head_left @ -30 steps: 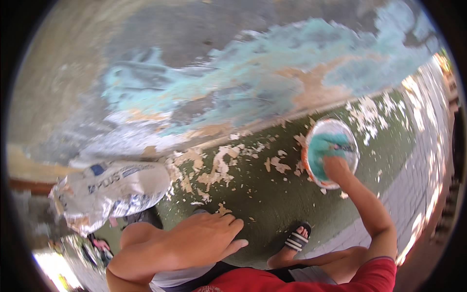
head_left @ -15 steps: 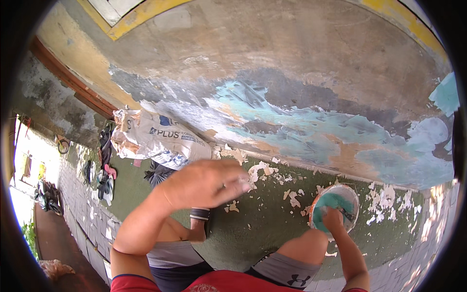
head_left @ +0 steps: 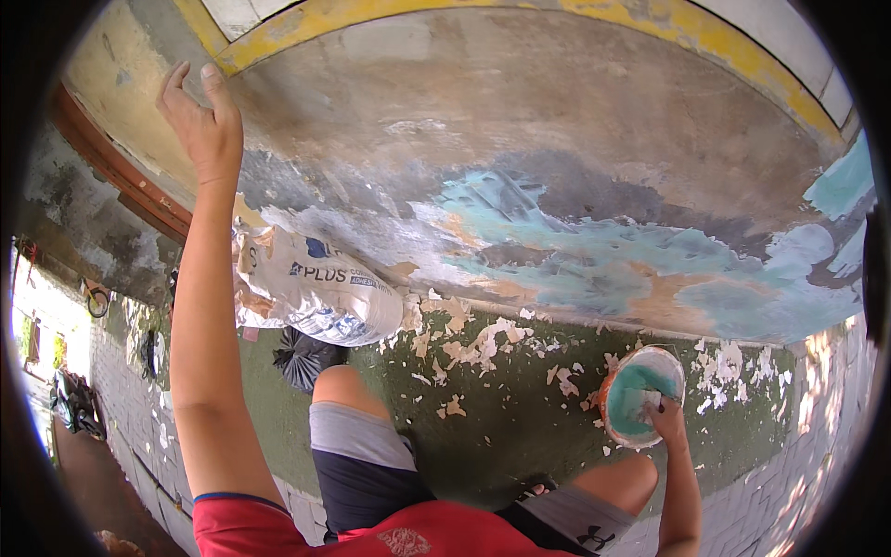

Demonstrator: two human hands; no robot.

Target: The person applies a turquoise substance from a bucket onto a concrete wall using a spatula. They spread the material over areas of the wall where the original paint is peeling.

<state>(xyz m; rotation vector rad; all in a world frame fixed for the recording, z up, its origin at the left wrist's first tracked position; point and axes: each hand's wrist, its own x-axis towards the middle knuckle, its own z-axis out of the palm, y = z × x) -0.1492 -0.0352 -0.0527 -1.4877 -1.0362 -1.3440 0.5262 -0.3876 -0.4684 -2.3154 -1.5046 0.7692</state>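
My left hand (head_left: 201,121) is raised at the upper left, in front of the wall just below the yellow trim. Its fingers are loosely bent and apart, with nothing in them. My right hand (head_left: 668,420) is down at a bucket (head_left: 608,406) on the ground, its fingers closed round a putty knife (head_left: 648,403). The blade shows pale against the turquoise paste (head_left: 634,382) inside, and the handle is mostly hidden in my hand. Streaks of similar turquoise paste (head_left: 594,246) cover the lower part of the wall (head_left: 520,84).
A white printed sack (head_left: 320,288) leans at the wall's foot, beside a black plastic bag (head_left: 302,360). Paint flakes (head_left: 483,343) litter the green ground (head_left: 506,408). Brick-shaped paving (head_left: 130,408) runs along the left, with a dark heap (head_left: 78,404) farther off.
My left hand has swung from in front of my body up to the upper left. My right hand has shifted to the bucket's right side, and the view has moved slightly.
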